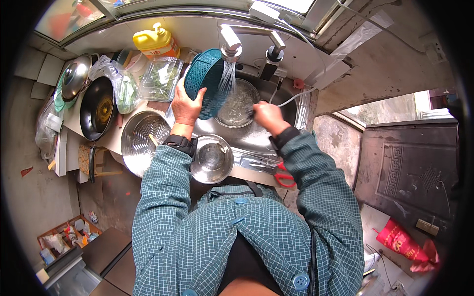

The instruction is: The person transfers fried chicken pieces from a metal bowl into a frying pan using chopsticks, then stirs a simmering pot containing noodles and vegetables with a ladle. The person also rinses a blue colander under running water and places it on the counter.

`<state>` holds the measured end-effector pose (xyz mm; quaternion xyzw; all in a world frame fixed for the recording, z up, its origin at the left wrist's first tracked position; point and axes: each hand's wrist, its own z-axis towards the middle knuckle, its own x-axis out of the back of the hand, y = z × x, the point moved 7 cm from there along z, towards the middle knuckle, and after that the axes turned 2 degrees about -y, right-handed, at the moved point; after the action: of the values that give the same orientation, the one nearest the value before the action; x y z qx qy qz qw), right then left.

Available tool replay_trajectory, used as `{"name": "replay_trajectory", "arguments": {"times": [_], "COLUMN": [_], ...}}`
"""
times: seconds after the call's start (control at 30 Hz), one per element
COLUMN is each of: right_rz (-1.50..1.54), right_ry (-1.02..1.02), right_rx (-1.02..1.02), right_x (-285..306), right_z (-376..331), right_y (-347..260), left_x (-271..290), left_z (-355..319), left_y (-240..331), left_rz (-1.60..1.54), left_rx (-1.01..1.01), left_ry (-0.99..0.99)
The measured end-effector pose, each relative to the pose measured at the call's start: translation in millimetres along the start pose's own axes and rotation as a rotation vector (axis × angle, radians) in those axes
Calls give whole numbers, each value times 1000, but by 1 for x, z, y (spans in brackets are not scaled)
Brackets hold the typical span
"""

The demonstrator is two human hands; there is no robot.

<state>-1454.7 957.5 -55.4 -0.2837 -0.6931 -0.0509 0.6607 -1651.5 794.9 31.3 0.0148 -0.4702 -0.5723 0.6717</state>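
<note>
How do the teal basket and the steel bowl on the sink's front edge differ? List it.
The teal basket is perforated plastic, held tilted under the running tap by the left hand; the steel bowl is solid shiny metal, sitting upright and untouched. The basket looks deeper, the bowl shallower. Both are round.

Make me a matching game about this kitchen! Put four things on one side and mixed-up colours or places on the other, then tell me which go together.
Things:
1. colander
2. jug
3. scissors
4. frying pan

Clues:
A. yellow, standing at the back of the counter
B. black, lying on the counter to the person's left
C. teal, held in the left hand under the running tap
D. red handles, lying at the sink's front edge near the right sleeve

Pairs: 1-C, 2-A, 3-D, 4-B
</note>
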Motion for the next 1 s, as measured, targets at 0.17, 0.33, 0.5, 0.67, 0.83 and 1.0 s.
{"name": "replay_trajectory", "arguments": {"times": [0.17, 0.33, 0.5, 0.67, 0.83, 1.0], "right_rz": [-171, -382, -281, -230, -189, -55], "right_ry": [175, 318, 92, -5, 176, 236], "right_rx": [-497, -439, -481, -644, -528, -420], "right_x": [28, 27, -17, 18, 45, 31], "right_z": [-53, -63, -67, -72, -78, -64], "right_y": [141, 195, 195, 183, 164, 149], "left_x": [12, -19, -82, -92, -113, -114], "left_z": [-1, -28, -72, -93, -100, -81], "left_y": [-40, -88, -85, -29, -28, -67], "left_rz": [-110, -664, -1286, -1226, -1147, -1029], "left_rx": [317, 826, 1206, 1454, 1396, 1205], "left_ry": [72, 72, -235, -478, -546, -206]}}
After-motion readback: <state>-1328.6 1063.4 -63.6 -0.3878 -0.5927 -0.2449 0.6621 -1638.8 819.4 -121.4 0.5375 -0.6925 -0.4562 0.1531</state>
